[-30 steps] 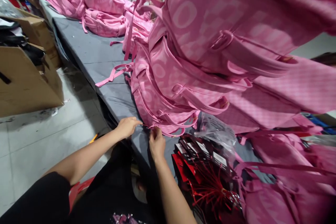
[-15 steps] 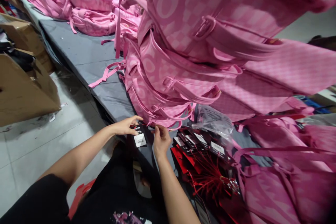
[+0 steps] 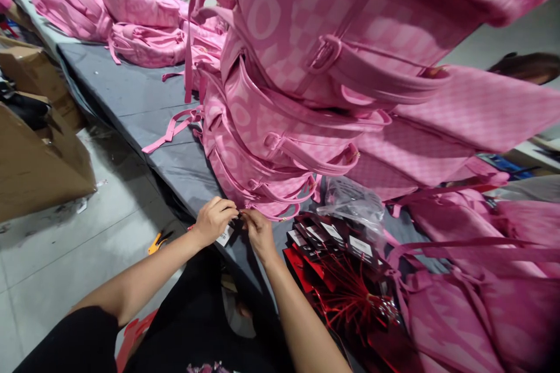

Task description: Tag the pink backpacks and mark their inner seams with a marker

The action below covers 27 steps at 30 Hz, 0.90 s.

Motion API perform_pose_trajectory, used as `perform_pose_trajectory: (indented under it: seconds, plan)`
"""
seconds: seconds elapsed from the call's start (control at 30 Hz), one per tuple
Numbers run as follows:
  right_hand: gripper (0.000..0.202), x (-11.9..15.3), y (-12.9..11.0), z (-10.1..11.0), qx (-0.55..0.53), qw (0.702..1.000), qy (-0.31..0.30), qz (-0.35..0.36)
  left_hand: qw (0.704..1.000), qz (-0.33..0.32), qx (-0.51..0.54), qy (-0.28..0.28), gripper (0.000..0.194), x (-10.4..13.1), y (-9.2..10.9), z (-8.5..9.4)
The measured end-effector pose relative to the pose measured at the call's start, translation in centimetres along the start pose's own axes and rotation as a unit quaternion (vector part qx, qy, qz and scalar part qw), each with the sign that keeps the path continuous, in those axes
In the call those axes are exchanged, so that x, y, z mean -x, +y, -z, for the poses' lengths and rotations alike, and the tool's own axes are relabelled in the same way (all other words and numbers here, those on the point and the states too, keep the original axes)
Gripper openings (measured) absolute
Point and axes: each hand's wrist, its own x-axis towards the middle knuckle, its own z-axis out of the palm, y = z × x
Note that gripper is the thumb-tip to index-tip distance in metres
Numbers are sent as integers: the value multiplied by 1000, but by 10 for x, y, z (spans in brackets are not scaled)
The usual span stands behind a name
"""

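At the table's front edge, my left hand (image 3: 216, 221) is closed in a pinch over a black hang tag (image 3: 224, 236). The tag's white barcode label shows beneath the fingers. Beside it, my right hand (image 3: 259, 234) pinches with thumb and forefinger, its fingertips almost meeting the left ones. What lies between the right fingertips is too small to make out. Just beyond both hands stands a stack of pink checkered backpacks (image 3: 280, 105), handles facing me. To the right of my right hand lies a fanned bundle of black and red hang tags (image 3: 335, 239) with red strings.
A clear plastic bag (image 3: 352, 204) lies behind the tag bundle. More pink backpacks (image 3: 455, 297) lie at the right and others (image 3: 144, 6) farther along the grey-covered table (image 3: 126, 90). Cardboard boxes (image 3: 44, 157) and a yellow-orange object (image 3: 155, 243) are at the left. Other people are at the back.
My left hand has turned and closed over the hang tag, hiding most of it. My right hand has moved slightly left, bringing the fingertips together. The yellow-orange object has come into view.
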Motion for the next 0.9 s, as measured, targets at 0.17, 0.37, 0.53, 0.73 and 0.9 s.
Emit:
perform_pose_trajectory:
  seconds: [0.17, 0.37, 0.53, 0.73, 0.9]
  plan:
    - [34, -2, 2, 6, -33, 999, -26, -23, 998, 12, 39, -46, 18, -13, -10, -11]
    - [26, -6, -2, 15, 4, 999, -39, -11, 995, 8, 12, -95, 15, -20, -19, -10]
    - [21, -5, -7, 15, 74, 996, -46, 14, 991, -4, -43, -124, 20, -18, -20, -6]
    - [20, -3, -11, 16, 163, 983, -75, 33, 976, -9, -145, -164, 20, -19, -12, -3]
    - [18, -4, -17, 16, 220, 969, -106, 49, 955, -8, -232, -187, 11, -20, -1, -2]
